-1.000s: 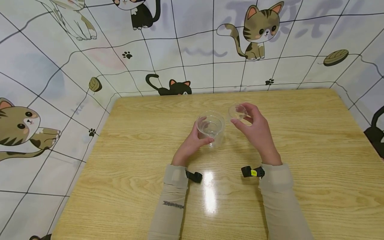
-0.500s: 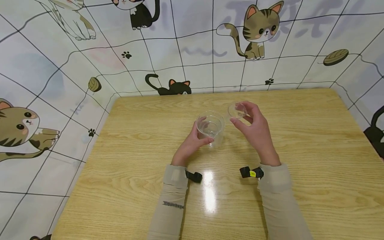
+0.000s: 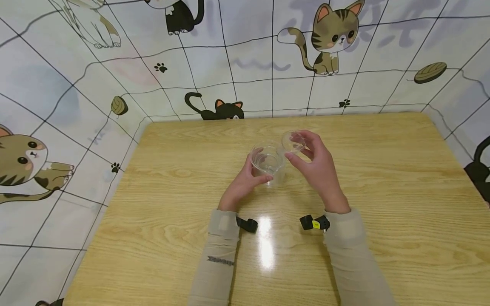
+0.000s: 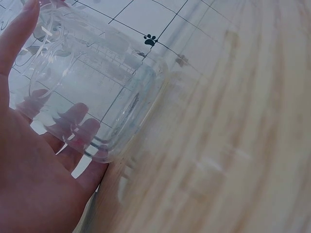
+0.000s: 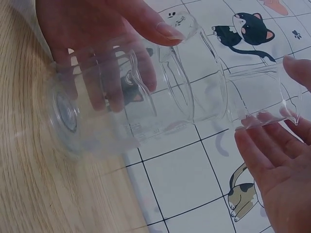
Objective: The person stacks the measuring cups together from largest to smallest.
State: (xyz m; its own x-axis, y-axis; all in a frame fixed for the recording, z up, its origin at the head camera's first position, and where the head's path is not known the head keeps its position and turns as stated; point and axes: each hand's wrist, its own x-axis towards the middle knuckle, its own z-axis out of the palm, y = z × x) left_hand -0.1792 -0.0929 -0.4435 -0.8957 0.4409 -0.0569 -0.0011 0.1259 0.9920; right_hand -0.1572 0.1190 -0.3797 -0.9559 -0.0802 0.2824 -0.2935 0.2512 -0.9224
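My left hand [image 3: 245,182] grips a large clear cup [image 3: 273,170] that stands upright on the table, thumb on the near side and fingers round its left side. Through the cup's wall [image 4: 112,73] in the left wrist view, my fingers and faint printed marks show. Curved ring-like lines show inside it. My right hand [image 3: 321,170] holds a smaller clear cup [image 3: 292,142] between thumb and fingers, tilted, close beside the large cup's upper right rim. In the right wrist view the small cup [image 5: 257,94] lies right at the large cup's mouth.
The wood-grain table [image 3: 172,204] spreads to both sides of the hands. White walls with cat drawings [image 3: 229,76] stand behind it and at its sides. A black strap [image 3: 246,225] sits on the left wrist, another strap [image 3: 314,222] on the right.
My right hand has moved left with the small cup, bringing it right up to the large cup's rim. My left hand and the large cup stay in nearly the same place.
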